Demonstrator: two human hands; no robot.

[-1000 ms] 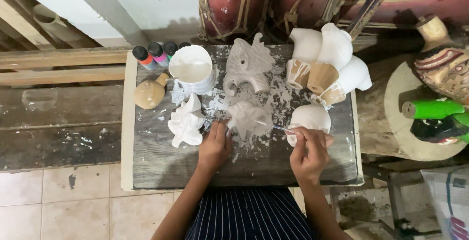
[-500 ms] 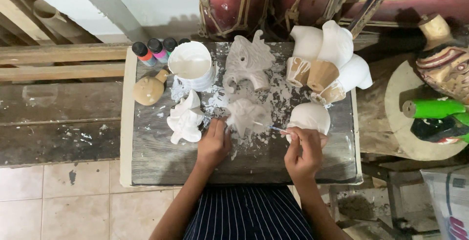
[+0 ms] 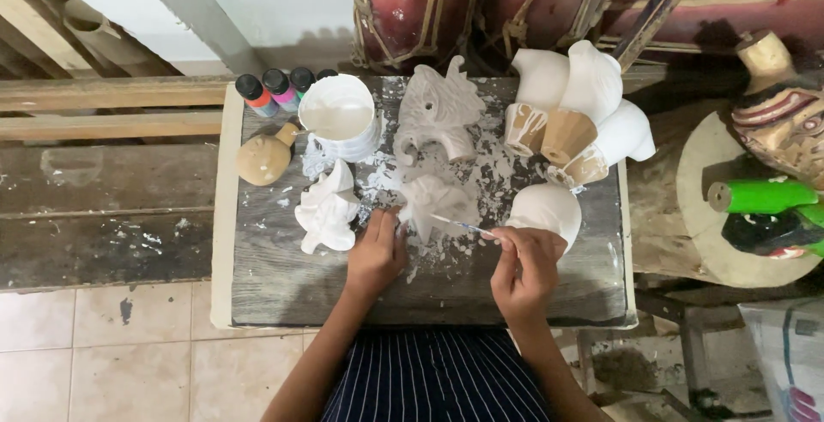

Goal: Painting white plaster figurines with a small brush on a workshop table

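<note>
Two hands meet at one small white carved figure [image 3: 433, 203], which lies on the paint-spattered wooden board [image 3: 275, 293] just ahead of the fingers and between them. The left hand [image 3: 378, 255] sits closer, its fingertips touching the figure's near left edge and curled to steady it. The right hand [image 3: 525, 269] stays a little to the right of the figure, fingers pinched shut around a thin brush [image 3: 463, 226]. The brush's long axis runs from that hand up and to the left, its tip reaching the figure's right side, so the line of work runs crosswise from right to left. The figure itself appears to lie flat, though its own long axis is hard to read under the white coat. Just beyond the right hand's knuckles rests a rounded white piece [image 3: 545, 212], nearly touching them. To the left of the left hand stands another white figure [image 3: 326, 212], close but apart. Farther ahead of both hands sit a larger grey-white carving [image 3: 438, 113] and a white cup of paint [image 3: 339, 117], well out of reach of the brush tip.
</note>
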